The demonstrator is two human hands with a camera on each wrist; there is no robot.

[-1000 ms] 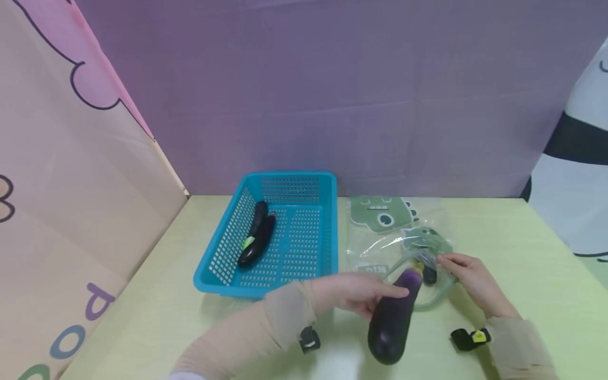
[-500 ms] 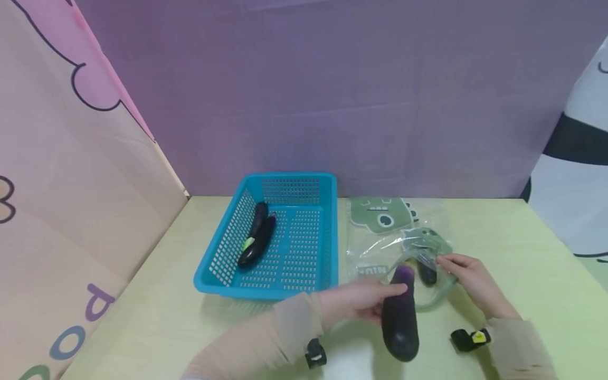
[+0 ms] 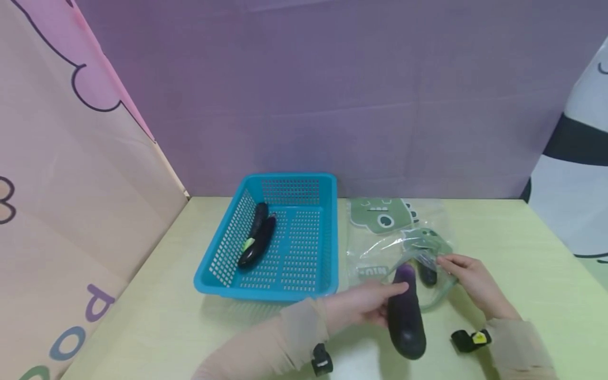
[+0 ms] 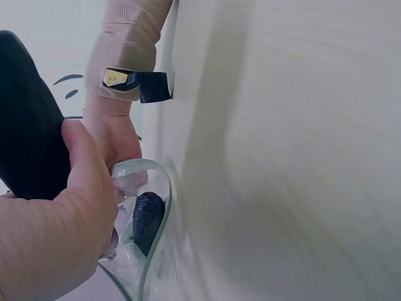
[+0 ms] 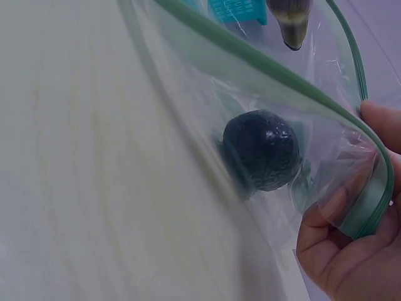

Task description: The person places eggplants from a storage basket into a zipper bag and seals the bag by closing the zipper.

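Observation:
My left hand grips a large dark purple eggplant, its thumb across the upper side. The stem end points at the mouth of a clear zip bag printed with green cartoon figures. Seen from the right wrist, the stem tip lies just beyond the bag's green zip edge. My right hand pinches that edge on the right side, and the mouth gapes. Inside the bag lies another eggplant, whose rounded end also shows in the left wrist view.
A blue perforated basket stands left of the bag, with two dark eggplants along its left side. Behind the pale table rises a purple cloth backdrop. Printed cloths flank both sides.
My left hand has moved a little right with the eggplant, whose lower end has swung to the right; its stem end now overlaps the bag's mouth. The right hand has stayed in place.

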